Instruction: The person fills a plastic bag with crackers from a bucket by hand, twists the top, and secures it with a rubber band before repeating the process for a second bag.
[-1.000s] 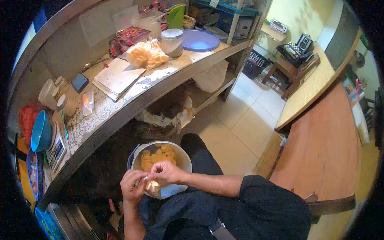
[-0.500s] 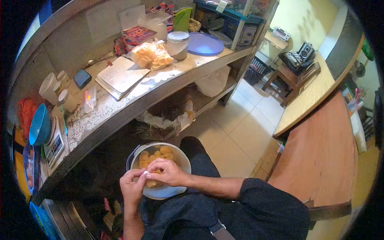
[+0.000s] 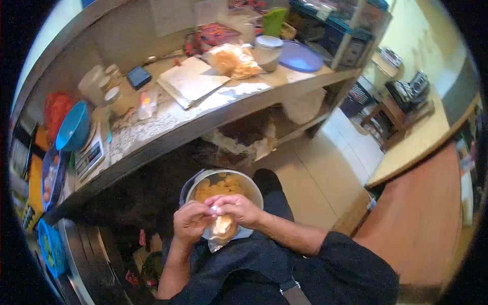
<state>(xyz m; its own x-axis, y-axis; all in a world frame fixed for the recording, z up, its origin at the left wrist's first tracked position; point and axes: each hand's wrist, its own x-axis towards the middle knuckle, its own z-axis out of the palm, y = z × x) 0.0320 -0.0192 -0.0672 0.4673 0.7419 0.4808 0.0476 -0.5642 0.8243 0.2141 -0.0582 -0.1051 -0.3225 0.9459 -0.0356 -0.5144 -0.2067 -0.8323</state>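
My left hand and my right hand meet over a round white bucket on my lap. Both have their fingers pinched on the gathered top of a small clear plastic bag. The bag hangs below my fingers, with pale orange-yellow contents, and shines in the light. Inside the bucket lie several orange-yellow pieces; my hands hide part of them.
On the counter stand a kitchen scale, a blue bowl, papers, a filled plastic bag, a jar and a blue lid. A wooden surface is at my right.
The view has shifted, so the counter and bucket sit further right. The small bag now hangs in sight below my hands; before, only a white bit showed between my fingers.
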